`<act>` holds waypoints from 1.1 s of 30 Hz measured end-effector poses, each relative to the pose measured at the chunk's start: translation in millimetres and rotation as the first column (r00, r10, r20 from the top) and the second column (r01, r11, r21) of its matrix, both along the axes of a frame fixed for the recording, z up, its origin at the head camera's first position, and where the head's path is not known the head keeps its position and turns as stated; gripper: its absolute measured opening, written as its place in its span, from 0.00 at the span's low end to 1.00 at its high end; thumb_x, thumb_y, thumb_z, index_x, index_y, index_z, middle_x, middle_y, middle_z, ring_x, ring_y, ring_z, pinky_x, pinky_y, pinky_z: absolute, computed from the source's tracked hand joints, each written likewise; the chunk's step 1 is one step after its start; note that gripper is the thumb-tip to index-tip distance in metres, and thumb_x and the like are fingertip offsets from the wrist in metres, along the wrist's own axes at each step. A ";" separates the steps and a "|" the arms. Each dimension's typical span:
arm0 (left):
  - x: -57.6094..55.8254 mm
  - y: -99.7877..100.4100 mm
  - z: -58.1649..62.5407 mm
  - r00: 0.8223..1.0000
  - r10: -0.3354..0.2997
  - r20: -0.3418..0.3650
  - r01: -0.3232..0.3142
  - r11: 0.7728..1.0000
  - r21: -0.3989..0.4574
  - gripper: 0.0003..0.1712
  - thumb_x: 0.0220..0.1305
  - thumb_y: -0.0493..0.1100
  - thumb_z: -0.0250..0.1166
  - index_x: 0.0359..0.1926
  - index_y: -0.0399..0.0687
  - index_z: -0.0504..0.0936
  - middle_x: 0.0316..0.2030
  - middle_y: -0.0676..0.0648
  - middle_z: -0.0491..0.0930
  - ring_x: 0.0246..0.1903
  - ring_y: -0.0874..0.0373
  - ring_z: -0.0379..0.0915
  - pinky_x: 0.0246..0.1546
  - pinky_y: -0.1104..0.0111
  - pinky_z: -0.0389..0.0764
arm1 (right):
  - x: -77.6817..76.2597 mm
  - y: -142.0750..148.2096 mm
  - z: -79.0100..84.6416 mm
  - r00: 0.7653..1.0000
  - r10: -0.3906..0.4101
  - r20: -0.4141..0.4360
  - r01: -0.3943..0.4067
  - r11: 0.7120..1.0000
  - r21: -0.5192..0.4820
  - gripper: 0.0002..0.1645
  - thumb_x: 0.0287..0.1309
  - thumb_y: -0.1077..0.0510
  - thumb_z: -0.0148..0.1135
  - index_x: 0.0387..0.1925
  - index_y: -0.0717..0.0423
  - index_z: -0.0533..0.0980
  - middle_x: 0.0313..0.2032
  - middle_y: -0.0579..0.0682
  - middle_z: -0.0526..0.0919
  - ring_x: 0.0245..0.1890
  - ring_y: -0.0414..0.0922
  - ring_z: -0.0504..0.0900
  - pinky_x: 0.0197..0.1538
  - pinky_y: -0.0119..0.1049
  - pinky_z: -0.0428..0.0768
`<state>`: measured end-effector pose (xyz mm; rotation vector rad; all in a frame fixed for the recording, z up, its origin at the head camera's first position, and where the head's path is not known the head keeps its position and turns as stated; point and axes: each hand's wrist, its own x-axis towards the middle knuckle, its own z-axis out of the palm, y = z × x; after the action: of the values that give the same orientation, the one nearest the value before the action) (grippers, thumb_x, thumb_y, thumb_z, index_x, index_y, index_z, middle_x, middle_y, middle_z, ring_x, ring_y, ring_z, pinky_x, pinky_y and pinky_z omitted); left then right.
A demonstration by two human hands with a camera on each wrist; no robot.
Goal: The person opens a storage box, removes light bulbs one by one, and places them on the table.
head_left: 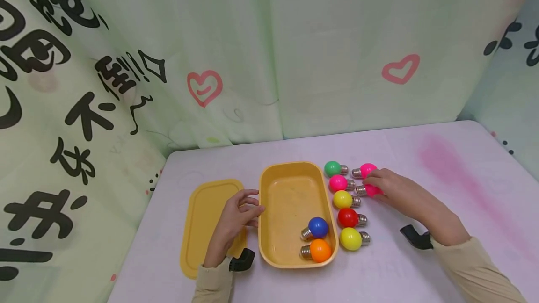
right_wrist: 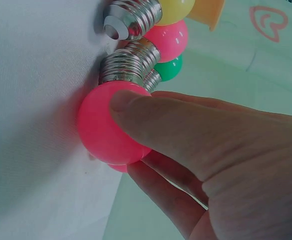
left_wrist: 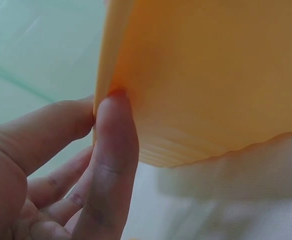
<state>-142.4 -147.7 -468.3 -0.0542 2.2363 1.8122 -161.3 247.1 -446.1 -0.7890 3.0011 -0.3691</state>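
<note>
My left hand (head_left: 235, 214) pinches the left rim of a yellow plastic container (head_left: 290, 191), thumb and a finger on either side of its wall (left_wrist: 195, 75) in the left wrist view. My right hand (head_left: 397, 191) holds a pink light bulb (right_wrist: 103, 125) by its round part, the screw base pointing toward the other bulbs. Another pink bulb (head_left: 367, 169) lies just behind it, partly covered by the fingers. Inside the container, at its near right corner, lie a blue bulb (head_left: 318, 227) and an orange bulb (head_left: 321, 250).
Along the container's right side runs a column of bulbs: green (head_left: 332, 168), pink (head_left: 338, 183), yellow (head_left: 342, 199), red (head_left: 347, 218) and yellow (head_left: 351, 239). A yellow lid (head_left: 198, 228) lies flat to the left, partly behind my left arm. A printed curtain (head_left: 337, 36) hangs behind the table.
</note>
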 end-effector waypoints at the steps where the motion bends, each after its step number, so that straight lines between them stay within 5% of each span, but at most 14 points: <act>1: 0.0 0.0 -0.1 1.000 0.000 0.000 0.000 1.000 -0.002 0.29 0.62 0.39 0.70 0.63 0.41 0.73 0.43 0.41 0.78 0.28 0.56 0.80 0.31 0.64 0.87 | 0.0 -0.1 -0.4 1.000 -0.001 0.001 0.001 1.000 0.002 0.26 0.43 0.62 0.79 0.48 0.58 0.81 0.50 0.59 0.82 0.53 0.59 0.79 0.50 0.50 0.84; 21: 0.2 0.0 -0.1 1.000 0.000 0.000 0.000 1.000 -0.003 0.29 0.62 0.39 0.70 0.63 0.41 0.73 0.43 0.41 0.77 0.28 0.56 0.80 0.32 0.64 0.87 | 5.1 -4.3 6.6 0.999 0.015 -0.038 -0.014 1.000 0.021 0.31 0.44 0.64 0.79 0.54 0.59 0.80 0.53 0.60 0.80 0.55 0.59 0.77 0.49 0.50 0.85; 33: 0.4 0.7 1.3 1.000 0.007 0.004 -0.007 1.000 -0.007 0.29 0.62 0.39 0.70 0.63 0.41 0.73 0.43 0.41 0.78 0.27 0.56 0.80 0.32 0.64 0.87 | 11.3 -26.5 18.4 0.999 0.039 -0.033 -0.040 0.999 -0.033 0.26 0.48 0.60 0.77 0.51 0.55 0.81 0.53 0.57 0.80 0.54 0.56 0.79 0.48 0.47 0.86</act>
<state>-142.0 -147.0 -467.0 -0.0673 2.2420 1.8065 -150.0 220.6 -427.7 -0.8632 3.0113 -0.4104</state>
